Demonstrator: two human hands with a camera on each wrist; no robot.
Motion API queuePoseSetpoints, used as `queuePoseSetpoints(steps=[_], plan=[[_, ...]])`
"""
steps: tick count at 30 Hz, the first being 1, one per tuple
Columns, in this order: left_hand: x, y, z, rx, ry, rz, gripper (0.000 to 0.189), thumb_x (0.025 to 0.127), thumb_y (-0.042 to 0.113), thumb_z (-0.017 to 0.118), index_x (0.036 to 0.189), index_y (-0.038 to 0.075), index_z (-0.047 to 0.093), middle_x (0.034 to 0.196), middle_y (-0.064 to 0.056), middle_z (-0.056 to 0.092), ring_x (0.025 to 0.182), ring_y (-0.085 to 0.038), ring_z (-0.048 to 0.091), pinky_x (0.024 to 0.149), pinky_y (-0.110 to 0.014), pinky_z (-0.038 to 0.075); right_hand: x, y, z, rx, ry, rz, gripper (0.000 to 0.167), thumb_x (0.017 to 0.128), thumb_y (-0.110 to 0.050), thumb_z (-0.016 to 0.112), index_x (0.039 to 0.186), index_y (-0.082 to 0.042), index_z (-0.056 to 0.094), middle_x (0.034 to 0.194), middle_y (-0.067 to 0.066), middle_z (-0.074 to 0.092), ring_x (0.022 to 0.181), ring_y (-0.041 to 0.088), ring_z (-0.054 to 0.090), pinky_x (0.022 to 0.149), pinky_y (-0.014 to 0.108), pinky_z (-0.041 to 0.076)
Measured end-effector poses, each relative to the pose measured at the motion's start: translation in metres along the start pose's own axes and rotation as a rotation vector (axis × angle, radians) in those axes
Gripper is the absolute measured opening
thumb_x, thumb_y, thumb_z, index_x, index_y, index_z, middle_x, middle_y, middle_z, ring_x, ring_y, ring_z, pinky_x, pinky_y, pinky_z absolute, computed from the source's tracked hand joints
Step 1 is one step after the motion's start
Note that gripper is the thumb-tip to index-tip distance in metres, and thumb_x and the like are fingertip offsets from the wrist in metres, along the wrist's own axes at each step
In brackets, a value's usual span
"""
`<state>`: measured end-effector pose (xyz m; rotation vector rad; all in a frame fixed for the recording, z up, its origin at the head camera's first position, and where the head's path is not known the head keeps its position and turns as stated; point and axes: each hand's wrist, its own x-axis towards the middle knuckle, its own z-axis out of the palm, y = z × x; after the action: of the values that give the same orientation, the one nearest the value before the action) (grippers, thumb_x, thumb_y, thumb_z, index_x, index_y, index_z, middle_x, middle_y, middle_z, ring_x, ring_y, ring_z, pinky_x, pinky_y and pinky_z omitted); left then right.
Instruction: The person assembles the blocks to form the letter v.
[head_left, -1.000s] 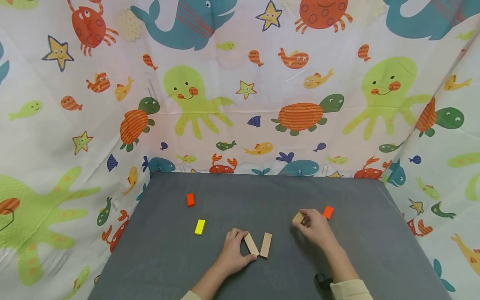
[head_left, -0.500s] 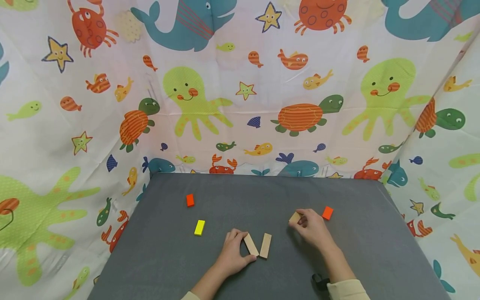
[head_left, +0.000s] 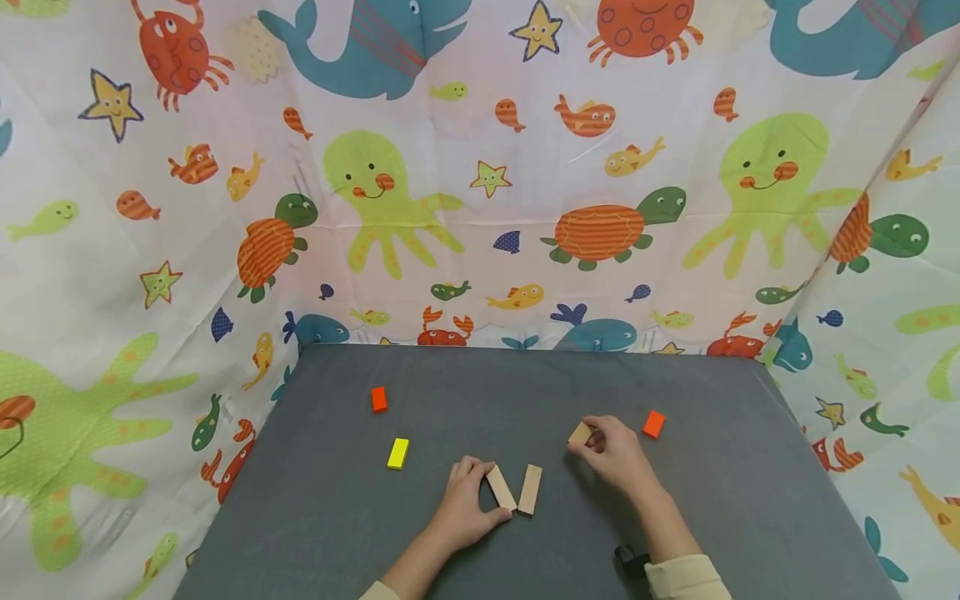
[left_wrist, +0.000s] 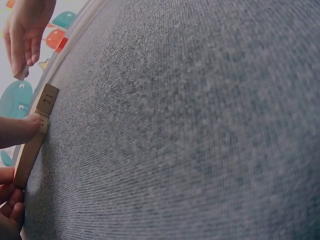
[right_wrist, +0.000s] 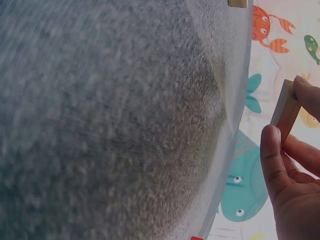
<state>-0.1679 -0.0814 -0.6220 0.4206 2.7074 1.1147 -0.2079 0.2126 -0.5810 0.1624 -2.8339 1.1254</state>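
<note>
Wooden block in your right hand (head_left: 580, 433): held clear of the table, right of centre in the head view; in the right wrist view it slants near the right edge, seen against the printed cloth (head_left: 450, 125).
Right hand (head_left: 615, 450): your fingers are narrow, the thumb and fingertips pinching that block.
Wooden block in your left hand (head_left: 501, 487): on the table at the lower middle of the head view, its length slanting down to the right.
Left hand (head_left: 465, 504): your thumb is at the near end of this block and your fingers at the far end, so you hold it lengthwise between them.
Loose wooden block (head_left: 529, 490): just right of the one you hold on the table, tilted the other way, the two lower ends drawn close as in a V; the left wrist view shows what looks like 71 on its end.
Yellow block (head_left: 398, 454): flat on the table, left of your left hand and a little higher in the frame.
Red block on the left (head_left: 379, 400): above the yellow one, near it.
Red block on the right (head_left: 653, 424): just beside your right hand, on its right.
Table (head_left: 337, 533): dark grey, across the lower frame.
Black strap (head_left: 632, 562): near your right sleeve (head_left: 690, 577), bottom right of centre; its shape is unclear.
</note>
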Motion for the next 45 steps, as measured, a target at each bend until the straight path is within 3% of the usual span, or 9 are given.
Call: queuePoseSetpoints(steps=[11, 23, 45], plan=[[-0.001, -0.001, 0.0, 0.002, -0.014, -0.017, 0.077, 0.08, 0.042, 0.085, 0.142, 0.009, 0.055, 0.123, 0.001, 0.048, 0.115, -0.019, 0.044, 0.099, -0.046, 0.046, -0.003, -0.007, 0.008, 0.025, -0.011, -0.004, 0.053, 0.081, -0.023, 0.086, 0.124, 0.001, 0.066, 0.1, 0.009, 0.063, 0.082, 0.017, 0.064, 0.073, 0.031, 0.055], [-0.002, -0.001, -0.001, 0.008, -0.003, -0.022, 0.076, 0.078, 0.041, 0.086, 0.14, 0.009, 0.056, 0.121, 0.001, 0.048, 0.114, -0.018, 0.044, 0.099, -0.046, 0.046, 0.001, -0.023, 0.023, 0.019, -0.032, -0.033, 0.053, 0.081, -0.024, 0.086, 0.125, -0.002, 0.067, 0.107, 0.008, 0.064, 0.085, 0.017, 0.062, 0.076, 0.036, 0.054], [0.0, 0.004, -0.002, 0.013, 0.0, -0.029, 0.075, 0.078, 0.041, 0.087, 0.139, 0.008, 0.057, 0.121, 0.002, 0.048, 0.114, -0.018, 0.045, 0.099, -0.045, 0.047, 0.008, -0.028, 0.04, 0.03, -0.078, -0.063, 0.053, 0.08, -0.023, 0.087, 0.126, -0.005, 0.067, 0.111, 0.005, 0.065, 0.086, 0.013, 0.061, 0.074, 0.036, 0.053]])
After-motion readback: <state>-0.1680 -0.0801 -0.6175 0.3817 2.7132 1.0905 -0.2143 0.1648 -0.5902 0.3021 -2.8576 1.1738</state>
